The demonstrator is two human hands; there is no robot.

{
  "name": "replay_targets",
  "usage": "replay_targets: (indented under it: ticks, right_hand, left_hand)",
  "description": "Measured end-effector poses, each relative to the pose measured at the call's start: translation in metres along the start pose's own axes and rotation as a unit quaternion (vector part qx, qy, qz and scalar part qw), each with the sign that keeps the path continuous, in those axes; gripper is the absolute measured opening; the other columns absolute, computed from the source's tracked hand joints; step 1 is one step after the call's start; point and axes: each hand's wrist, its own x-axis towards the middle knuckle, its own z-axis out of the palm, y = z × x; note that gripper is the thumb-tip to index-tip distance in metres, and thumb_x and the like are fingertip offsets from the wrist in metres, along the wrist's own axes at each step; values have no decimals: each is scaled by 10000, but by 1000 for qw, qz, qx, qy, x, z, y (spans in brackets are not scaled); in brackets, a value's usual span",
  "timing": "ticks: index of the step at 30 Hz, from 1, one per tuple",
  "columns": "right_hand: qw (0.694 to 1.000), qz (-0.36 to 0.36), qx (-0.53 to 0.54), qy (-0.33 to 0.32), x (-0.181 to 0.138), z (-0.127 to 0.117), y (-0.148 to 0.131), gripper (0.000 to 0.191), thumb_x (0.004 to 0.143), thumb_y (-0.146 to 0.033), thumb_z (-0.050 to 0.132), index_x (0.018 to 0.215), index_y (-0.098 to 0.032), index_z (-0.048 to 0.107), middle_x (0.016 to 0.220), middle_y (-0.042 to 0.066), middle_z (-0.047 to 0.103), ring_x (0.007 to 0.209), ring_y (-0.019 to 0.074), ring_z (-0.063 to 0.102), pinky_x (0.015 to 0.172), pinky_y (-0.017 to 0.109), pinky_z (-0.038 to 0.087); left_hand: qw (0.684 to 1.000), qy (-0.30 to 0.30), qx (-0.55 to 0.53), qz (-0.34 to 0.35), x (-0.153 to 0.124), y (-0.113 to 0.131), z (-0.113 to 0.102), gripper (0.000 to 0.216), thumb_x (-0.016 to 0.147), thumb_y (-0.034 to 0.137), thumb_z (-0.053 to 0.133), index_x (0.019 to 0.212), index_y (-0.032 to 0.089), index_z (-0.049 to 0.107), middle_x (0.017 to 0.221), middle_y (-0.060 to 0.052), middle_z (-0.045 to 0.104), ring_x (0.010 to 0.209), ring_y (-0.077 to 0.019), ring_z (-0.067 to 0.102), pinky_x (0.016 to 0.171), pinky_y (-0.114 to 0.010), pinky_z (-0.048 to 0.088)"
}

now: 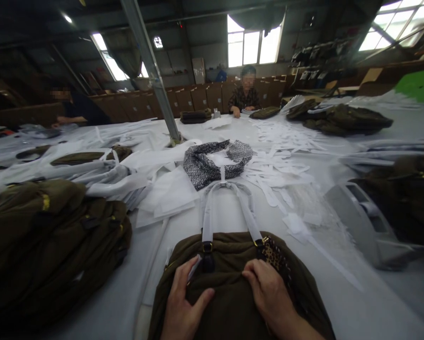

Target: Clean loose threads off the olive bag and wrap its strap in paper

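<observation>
A dark olive fabric bag (229, 311) lies right in front of me, its handles (207, 215) wrapped in white and stretched away from me. My left hand (185, 297) rests on the bag's left part, thumb spread away from the fingers. A small white piece (194, 268) shows by its index finger; whether the fingers grip it I cannot tell. On the right part, my right hand (265, 288) is closed, thumb and fingertips pinching the bag's fabric. A leopard-print piece (274, 252) with a dark beaded edge hangs by the right handle's base.
Olive bags (52, 236) are piled at the left; more lie at the right. Beyond the handles sit a black-and-white knit fabric (201, 165) and white strips (279, 165). A grey tape dispenser (368, 222) stands right. A metal post (155, 75) rises mid-table. Two people work across.
</observation>
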Motion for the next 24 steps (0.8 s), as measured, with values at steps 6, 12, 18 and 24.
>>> replay_targets:
  ticks: [6, 12, 18, 24]
  right_hand:
    - [996, -61, 24, 51, 8, -7, -7, 176, 917, -214, 411, 773, -200, 512, 709, 11, 521, 678, 159, 481, 640, 297, 356]
    - [993, -108, -54, 5, 1, -15, -17, 232, 723, -407, 686, 810, -216, 585, 818, 29, 538, 779, 207, 461, 711, 353, 352]
    - [989, -91, -89, -78, -4, -14, -20, 149, 738, -306, 676, 813, -236, 567, 821, -5, 565, 814, 202, 469, 774, 375, 318]
    - [971, -227, -60, -36, -8, -8, -14, 117, 806, -130, 520, 702, -183, 527, 679, 5, 546, 667, 158, 455, 618, 308, 297]
  left_hand:
    - [997, 47, 50, 38, 10, -7, 5, 258, 805, 308, 541, 1059, 266, 551, 1119, -34, 526, 1059, -202, 525, 925, -382, 435]
    - [936, 200, 174, 232, -5, 4, -1, 212, 754, 176, 617, 947, 262, 612, 1069, -48, 523, 967, -201, 535, 831, -357, 435]
    - [919, 71, 258, 290, 3, 38, -16, 263, 773, 187, 605, 1012, 295, 600, 1065, -51, 554, 963, -214, 499, 851, -401, 354]
    - [938, -201, 253, 129, 36, 61, -5, 111, 734, 222, 634, 823, 265, 584, 840, 28, 583, 841, -178, 506, 770, -338, 322]
